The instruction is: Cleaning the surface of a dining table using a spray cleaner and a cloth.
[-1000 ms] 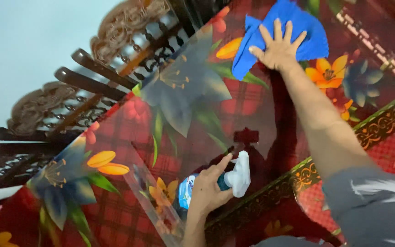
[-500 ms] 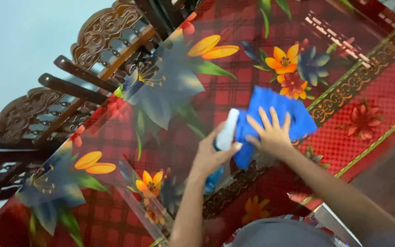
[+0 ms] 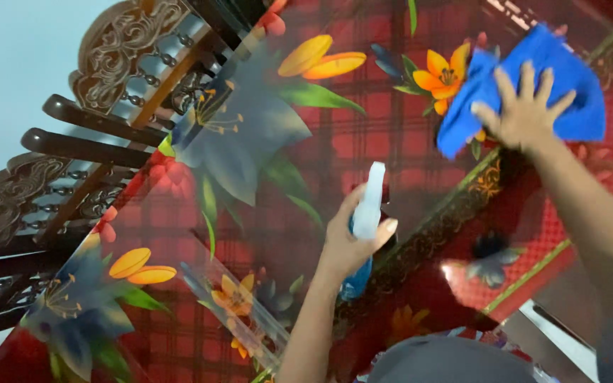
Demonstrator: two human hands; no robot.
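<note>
My right hand [image 3: 523, 113] lies flat with fingers spread wide on a blue cloth [image 3: 562, 78], pressing it to the glossy tabletop [image 3: 391, 128] at the far right of the view. The cloth is rumpled, and its lower left corner hangs over an orange printed flower [image 3: 443, 73]. My left hand [image 3: 349, 245] is nearer my body and well apart from the cloth, wrapped around a spray bottle [image 3: 365, 227] that it holds above the table. The bottle's white trigger head [image 3: 370, 198] points away from me, and the blue body [image 3: 357, 280] shows below my palm; any label on it is hidden by my fingers and by blur.

The table covering is red plaid printed with large blue-grey lilies [image 3: 239, 135], orange petals and green leaves, and it shines with reflections. A dark band with gold scrollwork [image 3: 455, 206] runs diagonally between my two hands, marking the border of the pattern. Beyond that band the table edge falls away at lower right, just under my right forearm. Broad open surface stretches to the left of the bottle, with nothing standing on it. Along the far left edge, carved dark wooden chair backs [image 3: 129, 50] crowd close against the table, set against a pale wall [image 3: 15, 57].
</note>
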